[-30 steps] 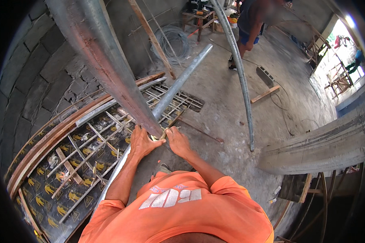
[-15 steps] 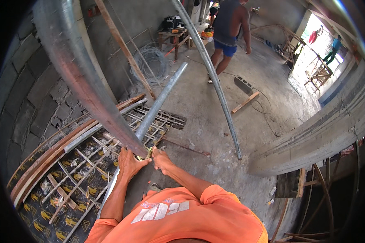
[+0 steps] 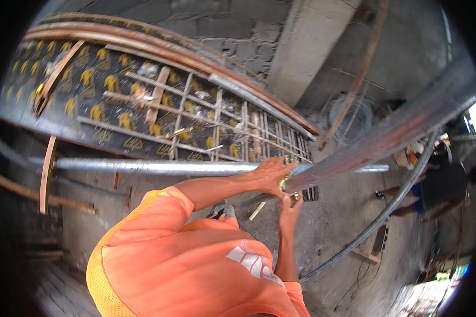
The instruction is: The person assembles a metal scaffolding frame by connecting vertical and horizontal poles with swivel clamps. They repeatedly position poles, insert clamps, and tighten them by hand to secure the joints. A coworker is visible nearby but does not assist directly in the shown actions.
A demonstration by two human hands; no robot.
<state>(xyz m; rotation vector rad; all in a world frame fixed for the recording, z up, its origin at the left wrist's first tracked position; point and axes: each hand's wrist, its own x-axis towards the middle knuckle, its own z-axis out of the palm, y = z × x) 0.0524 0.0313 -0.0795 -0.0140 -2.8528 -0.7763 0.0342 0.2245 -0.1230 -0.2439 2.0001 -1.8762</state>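
Both arms reach forward, hands close together.

The left hand [image 3: 269, 174] lies palm-down with fingers curled over, its forearm stretched out from an orange sleeve. The right hand [image 3: 291, 206] is raised just below it, fingers closed, forearm nearly vertical.

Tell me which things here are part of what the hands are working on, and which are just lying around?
In hand:
left hand
right hand
sloping metal pipe
brass fitting
horizontal metal pipe

Lying about:
rebar grid
wire coil
wood scrap
curved pipe

rebar grid [image 3: 217, 121] behind horizontal pipe [image 3: 158, 167]
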